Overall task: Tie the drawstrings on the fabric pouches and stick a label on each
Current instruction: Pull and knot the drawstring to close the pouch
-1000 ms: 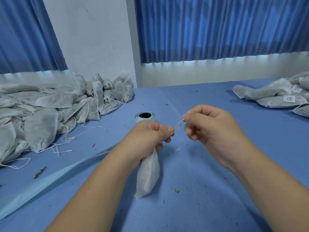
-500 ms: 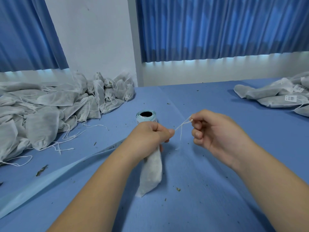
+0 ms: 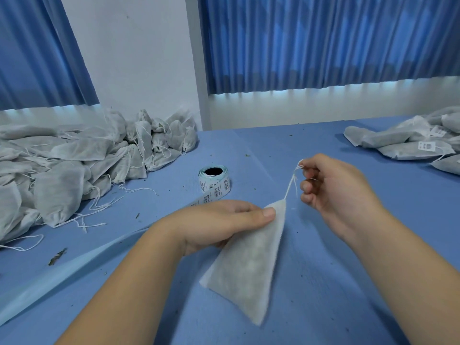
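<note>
Left hand (image 3: 224,222) grips the flat white fabric pouch (image 3: 251,265); right hand (image 3: 333,192) pinches its thin white drawstring (image 3: 290,186), just right of the blue label roll (image 3: 214,181).

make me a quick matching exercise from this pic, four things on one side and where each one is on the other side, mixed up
Things:
1. label roll
2. nearest pouch
3. drawstring
4. labelled pouches

Places:
a. far right of the table
b. pinched by the right hand
c. gripped by the left hand
d. on the table just beyond the left hand

Pairs: 1-d, 2-c, 3-b, 4-a
</note>
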Available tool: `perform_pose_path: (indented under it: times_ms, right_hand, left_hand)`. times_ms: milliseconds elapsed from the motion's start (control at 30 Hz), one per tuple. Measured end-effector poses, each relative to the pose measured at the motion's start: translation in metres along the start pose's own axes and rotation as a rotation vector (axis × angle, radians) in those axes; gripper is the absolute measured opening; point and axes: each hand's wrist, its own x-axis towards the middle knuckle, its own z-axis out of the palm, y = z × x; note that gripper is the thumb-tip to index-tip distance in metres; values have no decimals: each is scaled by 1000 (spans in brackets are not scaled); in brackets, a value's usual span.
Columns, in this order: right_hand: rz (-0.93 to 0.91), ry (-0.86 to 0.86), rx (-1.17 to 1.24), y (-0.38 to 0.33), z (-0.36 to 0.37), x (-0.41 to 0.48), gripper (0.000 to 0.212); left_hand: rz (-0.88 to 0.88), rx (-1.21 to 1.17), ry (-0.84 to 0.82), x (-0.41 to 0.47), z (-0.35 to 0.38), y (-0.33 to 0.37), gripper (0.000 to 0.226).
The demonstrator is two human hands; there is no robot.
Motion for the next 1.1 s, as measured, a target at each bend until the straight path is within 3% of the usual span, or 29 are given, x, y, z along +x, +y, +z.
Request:
perform_pose_path:
  times_ms: [100,200,300,400,533,633,867,1100]
  right_hand:
    - [-7,39,13,-2,-1,0,9]
    - [-22,53,31,-4,-2,0,9]
    - [-106,32,7,-5,-1,-4,14]
    - [-287,-43,-207,-1,5,-10,23]
    - [-594,-187,-608,11,15,-19,21]
    - [-738,-243,-829,17,15,-19,18]
    - [-732,-260,-953,19,9,-15,20]
    - [-716,-342,-846,17,10,-19,29]
  left_hand:
    - [-8,19,-32,2,1,0,51]
    - [-22,47,-36,2,0,-2,31]
    - [-21,-35,126,6,2,-3,15]
    - [14,-152,331,14,9,-3,20]
    - [88,-221,448,18,14,1,36]
    - [108,-269,475,18,14,2,21]
    - [81,-399,442,17,13,6,39]
    - [110,-435,443,17,11,2,31]
